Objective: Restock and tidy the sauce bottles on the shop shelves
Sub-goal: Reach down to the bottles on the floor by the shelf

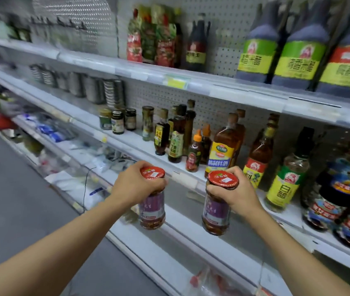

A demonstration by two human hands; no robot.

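Head view: we grip a red-lidded jar in each hand, left hand (pixel 136 184) on the left jar (pixel 151 201), right hand (pixel 237 192) on the right jar (pixel 218 205), both upright, just before and below the shelf (pixel 182 178) lip, right one nearer its bottles.

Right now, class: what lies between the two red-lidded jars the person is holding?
In the head view, no product lies between the left jar and the right jar; only the shelf's pale front edge and a bare stretch of shelf behind show there.
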